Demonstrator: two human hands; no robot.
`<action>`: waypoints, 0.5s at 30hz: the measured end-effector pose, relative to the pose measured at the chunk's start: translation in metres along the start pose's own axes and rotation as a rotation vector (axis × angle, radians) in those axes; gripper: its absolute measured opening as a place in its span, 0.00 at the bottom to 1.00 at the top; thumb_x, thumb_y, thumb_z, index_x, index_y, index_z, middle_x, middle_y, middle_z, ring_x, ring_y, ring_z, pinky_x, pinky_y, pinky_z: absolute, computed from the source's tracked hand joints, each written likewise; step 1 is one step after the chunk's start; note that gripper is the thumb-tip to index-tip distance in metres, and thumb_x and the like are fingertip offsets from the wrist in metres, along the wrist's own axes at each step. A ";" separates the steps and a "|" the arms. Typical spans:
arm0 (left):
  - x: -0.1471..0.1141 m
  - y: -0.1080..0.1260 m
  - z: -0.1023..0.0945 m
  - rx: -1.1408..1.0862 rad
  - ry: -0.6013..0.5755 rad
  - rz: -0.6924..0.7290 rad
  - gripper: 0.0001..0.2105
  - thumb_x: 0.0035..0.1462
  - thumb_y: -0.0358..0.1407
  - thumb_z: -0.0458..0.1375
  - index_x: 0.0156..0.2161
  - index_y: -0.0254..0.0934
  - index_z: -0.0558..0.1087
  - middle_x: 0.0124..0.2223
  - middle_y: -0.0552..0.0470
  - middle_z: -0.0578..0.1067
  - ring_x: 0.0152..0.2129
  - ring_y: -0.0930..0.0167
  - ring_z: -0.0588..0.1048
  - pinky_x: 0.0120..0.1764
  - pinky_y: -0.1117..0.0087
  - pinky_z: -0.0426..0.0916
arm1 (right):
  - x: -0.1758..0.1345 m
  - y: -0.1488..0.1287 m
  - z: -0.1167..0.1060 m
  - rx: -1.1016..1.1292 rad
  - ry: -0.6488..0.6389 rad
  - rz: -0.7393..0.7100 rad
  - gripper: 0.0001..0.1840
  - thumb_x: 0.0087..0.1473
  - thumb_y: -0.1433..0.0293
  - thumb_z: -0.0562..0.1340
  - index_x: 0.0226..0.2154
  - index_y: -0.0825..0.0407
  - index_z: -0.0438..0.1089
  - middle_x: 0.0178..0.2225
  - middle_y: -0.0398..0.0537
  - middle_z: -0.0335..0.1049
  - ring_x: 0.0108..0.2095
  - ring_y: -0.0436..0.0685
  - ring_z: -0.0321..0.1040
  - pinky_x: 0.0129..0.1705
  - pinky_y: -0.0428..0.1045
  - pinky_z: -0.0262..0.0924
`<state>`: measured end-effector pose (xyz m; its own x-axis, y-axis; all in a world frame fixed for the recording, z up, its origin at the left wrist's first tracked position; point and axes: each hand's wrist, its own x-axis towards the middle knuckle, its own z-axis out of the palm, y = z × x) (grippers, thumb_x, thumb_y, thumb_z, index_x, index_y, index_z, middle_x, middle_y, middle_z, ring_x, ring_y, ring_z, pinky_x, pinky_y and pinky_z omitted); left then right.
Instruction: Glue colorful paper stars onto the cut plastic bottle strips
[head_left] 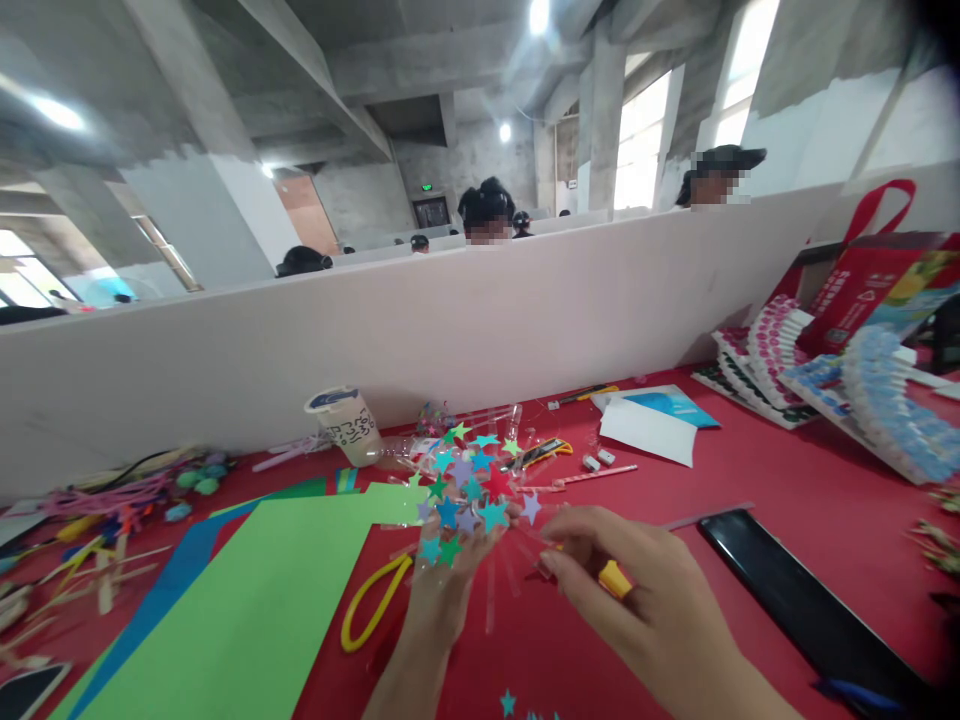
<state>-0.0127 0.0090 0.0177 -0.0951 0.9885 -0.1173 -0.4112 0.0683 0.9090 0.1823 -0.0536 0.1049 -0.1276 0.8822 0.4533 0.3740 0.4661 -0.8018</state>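
The left hand [442, 590] holds up a bunch of clear sticks with paper stars [469, 490] at its 12 o'clock, while the right hand [645, 610] pinches one stick at 9 o'clock.

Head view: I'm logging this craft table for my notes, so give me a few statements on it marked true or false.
1. The left hand holds a cluster of coloured paper stars. True.
2. The table is blue. False: it is red.
3. Yellow-handled scissors lie beside the green paper sheet. True.
4. The paper cup lies flat on its side. False: it stands, tilted.
5. The right hand rests on the black strip. False: it is apart, near the stars.
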 end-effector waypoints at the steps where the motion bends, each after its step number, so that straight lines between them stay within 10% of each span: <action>1: 0.001 -0.001 -0.002 0.009 -0.005 -0.019 0.12 0.28 0.32 0.70 0.22 0.39 0.72 0.27 0.53 0.80 0.29 0.66 0.79 0.44 0.62 0.71 | 0.001 -0.001 -0.001 0.058 -0.040 0.059 0.03 0.55 0.70 0.58 0.32 0.50 0.67 0.21 0.38 0.67 0.21 0.47 0.63 0.24 0.41 0.58; 15: -0.013 0.034 0.036 0.101 -0.104 0.073 0.06 0.35 0.32 0.66 0.20 0.35 0.72 0.25 0.51 0.78 0.27 0.65 0.77 0.43 0.59 0.70 | 0.007 -0.005 -0.010 0.311 -0.242 0.271 0.06 0.55 0.71 0.57 0.27 0.51 0.65 0.23 0.39 0.70 0.25 0.46 0.66 0.27 0.40 0.58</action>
<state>0.0077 0.0032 0.0643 -0.0248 0.9996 -0.0125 -0.3128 0.0041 0.9498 0.1882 -0.0508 0.1158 -0.2878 0.9478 0.1375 0.1355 0.1824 -0.9738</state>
